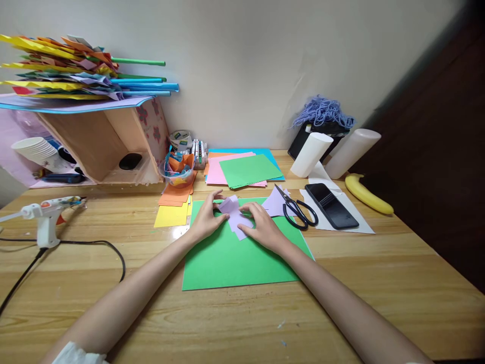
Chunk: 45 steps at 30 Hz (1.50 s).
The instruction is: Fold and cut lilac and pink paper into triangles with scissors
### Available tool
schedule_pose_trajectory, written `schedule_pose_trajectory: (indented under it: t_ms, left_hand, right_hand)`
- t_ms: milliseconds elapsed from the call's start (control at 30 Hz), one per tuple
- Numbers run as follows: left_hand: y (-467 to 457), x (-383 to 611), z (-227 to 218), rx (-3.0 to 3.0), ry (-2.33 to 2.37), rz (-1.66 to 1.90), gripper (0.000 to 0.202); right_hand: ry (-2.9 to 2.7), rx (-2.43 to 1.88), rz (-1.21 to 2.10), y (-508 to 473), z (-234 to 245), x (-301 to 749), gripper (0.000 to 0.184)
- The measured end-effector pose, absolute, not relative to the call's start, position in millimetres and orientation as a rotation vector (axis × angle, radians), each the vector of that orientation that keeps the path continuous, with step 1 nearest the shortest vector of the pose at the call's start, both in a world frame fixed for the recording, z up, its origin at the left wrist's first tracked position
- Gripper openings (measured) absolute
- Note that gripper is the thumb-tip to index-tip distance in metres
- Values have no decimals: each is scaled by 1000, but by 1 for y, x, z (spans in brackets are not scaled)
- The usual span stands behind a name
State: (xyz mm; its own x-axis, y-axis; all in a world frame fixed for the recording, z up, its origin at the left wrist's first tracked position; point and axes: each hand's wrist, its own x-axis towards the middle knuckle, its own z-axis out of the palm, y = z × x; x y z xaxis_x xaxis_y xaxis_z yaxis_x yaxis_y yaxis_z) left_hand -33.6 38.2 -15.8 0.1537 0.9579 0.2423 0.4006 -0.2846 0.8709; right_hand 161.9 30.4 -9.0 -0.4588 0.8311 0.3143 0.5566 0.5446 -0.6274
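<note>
Tabletop (189, 328) of pale wood spans the view. Over it both forearms reach inward from the near corners, the left one with a white sleeve (79, 354) near its elbow, and they converge above a large green sheet (242, 268). At back left stands an open-fronted box (155, 124) with a flowered side; a black oval object (131, 161) lies on its floor, and a bundle of colored paper (64, 63) with green and blue sticks rests on top. At back right, a black bin (297, 144) is heaped with periwinkle yarn (324, 111).

The left hand (206, 218) is angled toward the middle, its thumb and fingers closed on the left edge of a creased lavender paper (237, 217). The right hand (263, 227) faces it from the other side, fingers curved, thumb and index apart and touching the paper's right part; whether they pinch it I cannot tell. The paper sits between the two hands, over the upper part of the green sheet. Scissors (297, 207) lie just beyond the right hand. Behind the left hand, a small clear tub (180, 180) holds orange and blue paper pieces (180, 162).
</note>
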Motion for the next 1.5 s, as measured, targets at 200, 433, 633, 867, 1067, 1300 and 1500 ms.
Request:
schedule_pose_trajectory:
  t_ms: [200, 433, 633, 867, 1067, 1300, 1500]
  left_hand:
    - [40, -34, -13, 1559, 1128, 1213, 68]
    - [38, -31, -7, 1548, 1145, 1219, 48]
    - [34, -30, -9, 1853, 1376, 998, 18]
    - [33, -28, -8, 2106, 1339, 874, 13]
    - [30, -26, -5, 2114, 1188, 844, 12]
    - [27, -25, -1, 1983, 1237, 1023, 16]
    - [25, -26, -5, 2057, 1292, 1022, 18]
  right_hand:
    - [-1913, -1233, 820, 31, -13, 160, 47]
    - [-1549, -1122, 906, 38, 0, 168, 16]
    - [-1492, -1083, 1040, 44, -7, 170, 25]
    - [-1524, -1048, 1070, 41, -20, 156, 46]
    - [-1643, -999, 1007, 37, -21, 152, 52]
    - [-1795, -1075, 764, 29, -11, 153, 41]
    - [-2215, -1035, 473, 24, -7, 152, 40]
